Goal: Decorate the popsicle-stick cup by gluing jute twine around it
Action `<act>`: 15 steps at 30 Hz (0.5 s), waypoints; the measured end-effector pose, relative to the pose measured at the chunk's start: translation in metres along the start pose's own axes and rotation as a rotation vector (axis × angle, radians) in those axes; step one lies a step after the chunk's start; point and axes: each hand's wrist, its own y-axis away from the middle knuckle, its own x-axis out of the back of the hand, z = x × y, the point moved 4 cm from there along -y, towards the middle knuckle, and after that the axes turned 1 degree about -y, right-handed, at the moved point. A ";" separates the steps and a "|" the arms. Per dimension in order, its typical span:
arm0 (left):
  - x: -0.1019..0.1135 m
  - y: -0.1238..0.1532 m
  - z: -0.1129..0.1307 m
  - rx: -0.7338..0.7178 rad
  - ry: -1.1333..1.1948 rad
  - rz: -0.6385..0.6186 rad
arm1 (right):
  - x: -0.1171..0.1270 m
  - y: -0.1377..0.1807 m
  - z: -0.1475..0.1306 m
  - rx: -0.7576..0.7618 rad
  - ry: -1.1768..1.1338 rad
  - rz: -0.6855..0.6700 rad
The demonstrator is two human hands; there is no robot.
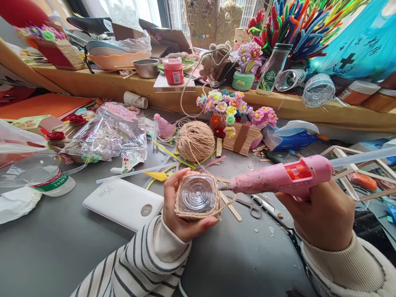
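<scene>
My left hand [182, 214] is closed around a small clear container [198, 194] whose sides are wrapped in twine. Its ringed, see-through face points up toward me. In my right hand [324, 210] is a pink hot glue gun [278, 177], a long translucent glue stick [365, 156] running out of its back. The metal nozzle sits at the container's right edge; whether it touches cannot be made out. A strand of twine leads from the container up to a ball of jute twine [195, 141] just behind it.
A white power bank [123, 202] lies left of my left hand. Small scissors [252, 206], larger scissors [275, 212] and a wooden stick [233, 210] are near the nozzle. Behind stand a flower-filled stick box [239, 142] and a cluttered ledge [117, 86]. A wooden frame [346, 173] is at right.
</scene>
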 end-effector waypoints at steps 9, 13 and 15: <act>0.000 0.000 0.001 -0.015 -0.003 -0.014 | -0.001 -0.003 -0.001 0.011 0.025 0.022; -0.002 -0.001 0.002 -0.028 0.005 -0.018 | -0.002 -0.003 0.000 0.013 0.052 0.007; -0.002 -0.001 0.002 -0.022 0.005 -0.016 | -0.002 -0.003 0.000 0.007 0.050 0.003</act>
